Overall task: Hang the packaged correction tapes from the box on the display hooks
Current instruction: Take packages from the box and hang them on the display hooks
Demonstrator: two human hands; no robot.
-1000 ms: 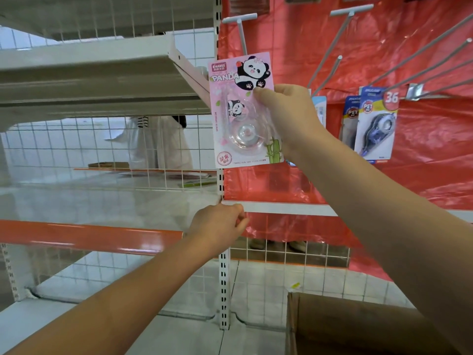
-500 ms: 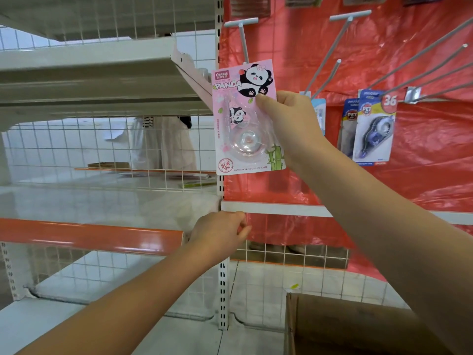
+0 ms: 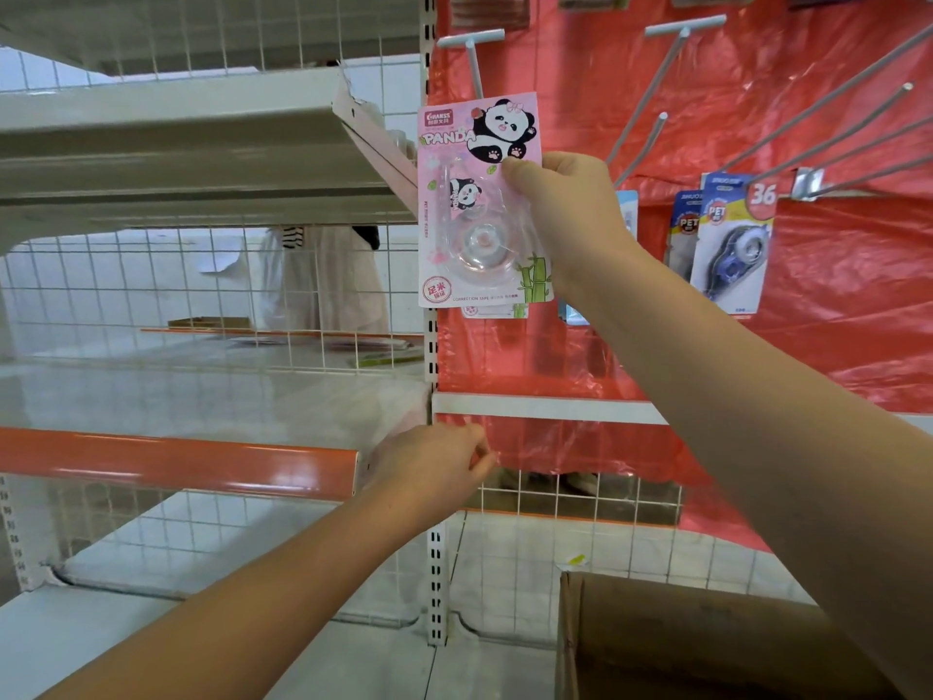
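My right hand [image 3: 565,214] pinches a pink panda correction tape package [image 3: 479,204] by its right edge and holds it upright in front of the leftmost white display hook [image 3: 472,58]. The card's top overlaps the hook's stem. The bottom edge of another pink package [image 3: 495,311] peeks out behind the held one. My left hand [image 3: 429,462] is lower, with fingers curled around the white shelf upright [image 3: 436,573]. The open cardboard box [image 3: 681,644] sits at the bottom right; its contents are hidden.
Blue correction tape packages [image 3: 732,245] hang further right against the red plastic backing [image 3: 833,320]. Several bare hooks [image 3: 656,93] stick out above them. White wire-backed shelves [image 3: 176,144] with an orange rail [image 3: 176,462] fill the left. A person stands behind the wire mesh.
The pink package dipped a little, then rose again toward the leftmost hook's stem. My left hand stayed at the upright.
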